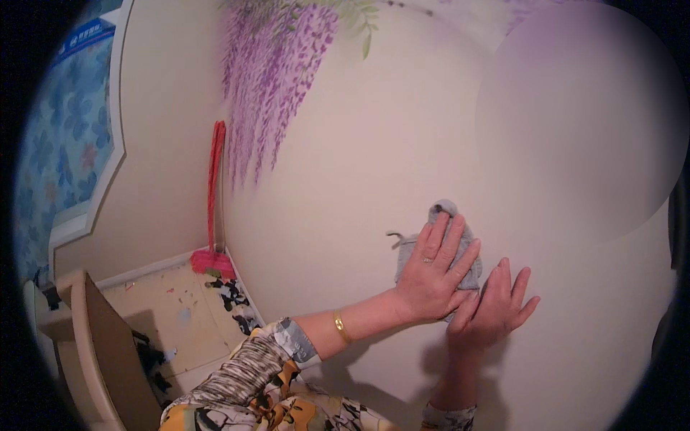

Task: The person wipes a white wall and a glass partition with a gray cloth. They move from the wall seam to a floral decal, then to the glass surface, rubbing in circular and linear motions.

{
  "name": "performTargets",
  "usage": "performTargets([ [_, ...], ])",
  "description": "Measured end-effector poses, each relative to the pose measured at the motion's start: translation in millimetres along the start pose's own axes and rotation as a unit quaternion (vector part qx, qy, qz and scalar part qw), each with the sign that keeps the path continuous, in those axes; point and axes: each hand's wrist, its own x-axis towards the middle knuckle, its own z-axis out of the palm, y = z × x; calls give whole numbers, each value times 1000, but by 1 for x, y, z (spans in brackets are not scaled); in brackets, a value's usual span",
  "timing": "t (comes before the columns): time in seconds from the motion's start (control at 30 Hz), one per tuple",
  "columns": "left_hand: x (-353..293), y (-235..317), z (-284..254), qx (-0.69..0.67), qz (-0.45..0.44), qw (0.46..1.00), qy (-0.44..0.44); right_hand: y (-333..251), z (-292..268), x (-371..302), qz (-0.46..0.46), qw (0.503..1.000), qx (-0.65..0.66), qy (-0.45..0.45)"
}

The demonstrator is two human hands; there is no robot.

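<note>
A crumpled grey cloth point(404, 260) lies against the pale wall point(345, 215), with a folded loop at its top and a thin tab sticking out on the left. My left hand point(435, 280) holds it there under a flat palm, fingers stretched upward and covering most of it. A ring and a gold bracelet show on that hand and wrist. Just to the right and slightly lower is my right hand point(492, 305), its fingers spread at the wall. Its thumb side meets the cloth's lower edge beside my left hand; whether it grips any cloth is hidden.
Purple hanging flowers point(277, 86) decorate the upper wall. A red long-handled broom point(213, 260) leans in the corner at left, beside dark scraps point(233, 298) on the tiled floor point(194, 330). A brown wooden frame point(93, 337) stands lower left; blue floral fabric point(72, 136) shows above.
</note>
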Motion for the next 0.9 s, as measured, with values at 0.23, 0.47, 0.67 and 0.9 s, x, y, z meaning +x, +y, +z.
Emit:
performTargets([
  [0.23, 4, -42, -17, 15, -58, 998, 18, -1, -8, -3, -52, 998, -35, 24],
  [0.47, -25, -89, -25, 72, -145, 985, 52, -3, 3, 1, -61, 994, -83, 27],
  [0.67, -84, -113, -13, 82, -202, 973, 77, -7, 10, 3, -29, 994, -104, -17],
  [0.9, -129, -75, 6, 63, -261, 962, 45, -8, 24, 9, -37, 996, -83, -5],
])
